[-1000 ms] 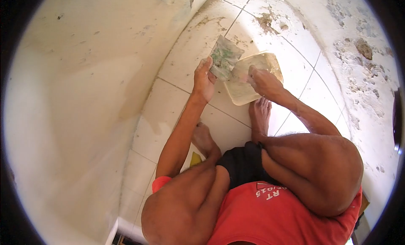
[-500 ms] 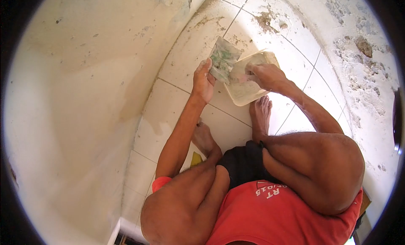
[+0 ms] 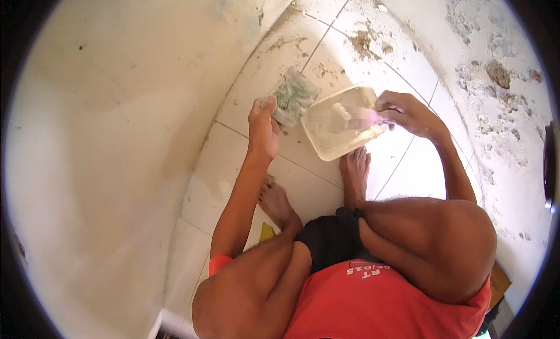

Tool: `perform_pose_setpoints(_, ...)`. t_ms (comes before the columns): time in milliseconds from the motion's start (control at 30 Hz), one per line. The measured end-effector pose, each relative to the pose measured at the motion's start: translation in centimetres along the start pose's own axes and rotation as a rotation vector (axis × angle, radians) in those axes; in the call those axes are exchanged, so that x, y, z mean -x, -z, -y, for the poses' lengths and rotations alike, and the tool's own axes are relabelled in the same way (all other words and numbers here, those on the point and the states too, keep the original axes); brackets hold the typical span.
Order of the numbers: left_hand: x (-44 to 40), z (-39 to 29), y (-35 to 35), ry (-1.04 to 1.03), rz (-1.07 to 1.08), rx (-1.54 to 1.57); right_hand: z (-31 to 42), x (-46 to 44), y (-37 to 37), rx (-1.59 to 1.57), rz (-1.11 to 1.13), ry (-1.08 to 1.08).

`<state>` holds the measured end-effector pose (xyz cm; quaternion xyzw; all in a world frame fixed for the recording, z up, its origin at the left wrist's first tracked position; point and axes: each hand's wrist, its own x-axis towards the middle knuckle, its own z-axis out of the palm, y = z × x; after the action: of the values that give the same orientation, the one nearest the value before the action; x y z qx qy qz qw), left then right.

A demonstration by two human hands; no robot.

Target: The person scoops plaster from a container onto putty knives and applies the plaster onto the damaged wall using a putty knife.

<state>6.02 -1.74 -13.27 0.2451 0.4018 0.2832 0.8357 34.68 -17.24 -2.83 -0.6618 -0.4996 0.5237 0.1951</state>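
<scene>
My left hand grips the lower left side of a crumpled, greyish see-through plastic packet with green marks on it. The packet is tilted beside a pale rectangular plastic tub, near its left rim. At the tub's right side, my right hand has its fingers closed round a pale tool with a pinkish part. This tool reaches over the tub and is smeared by motion, so its exact kind cannot be made out. Pale residue coats the inside of the tub.
White floor tiles lie under my bare feet, with brown dirt scattered farther off. A plain wall rises close on the left. The right wall is chipped and rough. Something yellow shows beside my left leg.
My right hand has swung right from over the tub to its right side, bringing the tool into view. My left hand and the packet have shifted slightly left and nearer to me.
</scene>
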Motion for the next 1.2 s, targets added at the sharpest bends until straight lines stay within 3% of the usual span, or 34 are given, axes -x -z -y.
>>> perform_pose_setpoints(100,0.8,-0.7,-0.1,-0.010,-0.001,-0.127,3.0,2.0,1.4,-0.157,-0.134,-0.051)
perform_pose_setpoints(167,1.9,-2.2,-2.3,0.004,0.012,-0.183,4.2,2.4,1.9,-0.176,-0.301,0.161)
perform_pose_setpoints(200,2.3,-3.0,-3.5,-0.003,0.024,-0.178,4.6,2.3,1.8,-0.164,-0.310,0.164)
perform_pose_setpoints(267,3.6,-4.8,-6.0,0.054,0.125,-0.083,4.9,1.4,1.4,0.002,-0.512,0.299)
perform_pose_setpoints(400,5.5,-8.3,-9.4,0.078,0.166,-0.019,5.0,-0.5,0.2,0.280,-0.687,0.666)
perform_pose_setpoints(467,5.9,-9.4,-10.2,0.059,0.183,0.011,4.7,-0.9,-0.5,0.302,-0.743,0.693)
perform_pose_setpoints(767,7.2,-10.3,-10.5,-0.174,0.158,-0.046,2.4,-0.7,-0.5,0.248,-0.805,0.682)
perform_pose_setpoints(867,7.1,-11.0,-9.6,-0.217,0.140,-0.108,1.5,0.0,0.4,0.477,-0.783,0.603)
perform_pose_setpoints(1067,7.1,-11.2,-9.5,-0.147,0.155,-0.110,5.8,0.8,-0.2,-0.055,-0.809,0.606)
perform_pose_setpoints(1200,7.1,-10.4,-10.8,-0.090,0.151,-0.042,5.3,-1.3,-1.5,0.064,-0.727,0.679)
